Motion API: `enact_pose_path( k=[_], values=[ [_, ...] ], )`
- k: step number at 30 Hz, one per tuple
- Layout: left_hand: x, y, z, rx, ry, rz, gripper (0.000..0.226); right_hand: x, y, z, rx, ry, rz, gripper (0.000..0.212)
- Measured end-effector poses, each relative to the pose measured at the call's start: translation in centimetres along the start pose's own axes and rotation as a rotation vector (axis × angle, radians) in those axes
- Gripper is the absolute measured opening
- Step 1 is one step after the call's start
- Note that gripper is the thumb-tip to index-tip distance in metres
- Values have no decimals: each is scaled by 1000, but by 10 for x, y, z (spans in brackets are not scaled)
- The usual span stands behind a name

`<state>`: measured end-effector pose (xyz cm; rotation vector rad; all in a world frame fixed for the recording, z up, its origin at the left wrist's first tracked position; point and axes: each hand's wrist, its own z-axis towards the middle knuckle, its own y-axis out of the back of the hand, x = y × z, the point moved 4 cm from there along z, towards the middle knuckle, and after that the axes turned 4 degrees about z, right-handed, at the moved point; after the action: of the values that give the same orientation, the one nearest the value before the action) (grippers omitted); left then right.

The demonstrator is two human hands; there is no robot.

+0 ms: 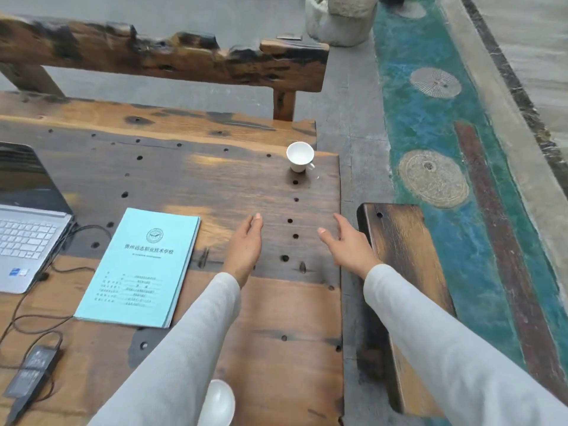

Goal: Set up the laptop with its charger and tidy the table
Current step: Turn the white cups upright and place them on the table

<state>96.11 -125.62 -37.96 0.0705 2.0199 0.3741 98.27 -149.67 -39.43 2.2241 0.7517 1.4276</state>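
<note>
Head view, and both hands are out over the table point(215, 179): left hand point(246, 247) and right hand point(344, 241) are empty, fingers straight and relaxed, palms turned toward each other, well apart, just right of the booklet point(138, 265). The laptop point(27, 235) sits left of the booklet, lid up, with the cable point(92, 229) running up to the side nearest the booklet, and the charger point(33, 373) lies nearer the person, left of the booklet. Power looks hooked up, so I read this as the tidying step. The cup point(299, 156) stands beyond the booklet to the right, upright, handle pointing away from the booklet. Best play: right hand goes in, pinches the handle or body and lifts it level, with the other hand kept clear. The booklet's long axis runs near to far, top leaning slightly right, title upright to the person. The charger lies diagonally, near-left to far-right, and the laptop's keyboard faces the near edge.
</note>
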Motion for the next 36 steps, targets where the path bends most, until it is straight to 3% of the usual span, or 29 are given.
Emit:
enact_pose_path(
  k=[11,19,23,29,36],
  values=[
    [-56,-102,145,-10,126,-146,59,29,40,192,90,70,-32,79],
    [-72,-144,213,7,241,-286,30,37,34,283,97,-14,31,68],
    [-68,-153,230,-2,339,-363,69,39,20,308,116,-77,172,63],
    [-68,-155,241,2,386,-453,61,47,0,317,175,-89,335,44],
    [-75,-152,225,46,336,-408,58,43,-3,299,170,-64,411,43]
  ],
)
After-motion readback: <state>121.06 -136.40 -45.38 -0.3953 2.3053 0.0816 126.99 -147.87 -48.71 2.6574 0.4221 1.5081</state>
